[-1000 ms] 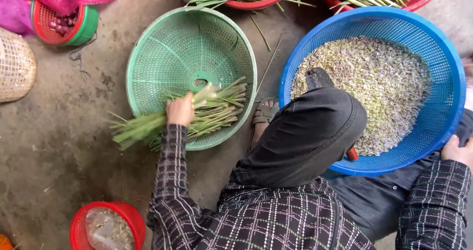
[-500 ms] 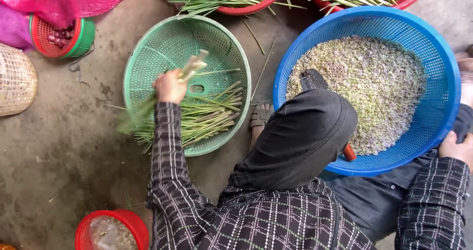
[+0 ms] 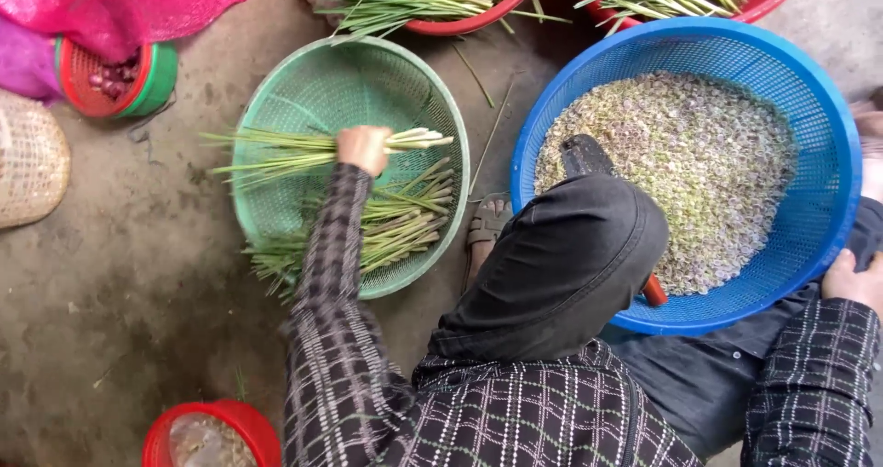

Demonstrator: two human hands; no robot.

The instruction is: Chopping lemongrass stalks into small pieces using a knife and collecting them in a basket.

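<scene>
Since half a second ago, our left hand (image 3: 364, 149) has lifted a few stalks clear of the pile and holds them level over the green basket (image 3: 276, 108), fist closed about this small bundle of lemongrass stalks (image 3: 276, 149); our right hand (image 3: 851, 281) rests on the blue basket (image 3: 543, 117) rim, grip unclear. Stalks judged light, stiff, non-slippery; best held mid-length, near the pale butts. Surrounding: loose stalks (image 3: 405, 223) in the basket, chopped pieces (image 3: 699, 163).

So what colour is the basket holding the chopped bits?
Blue basket, seen clearly in the head view.
</scene>
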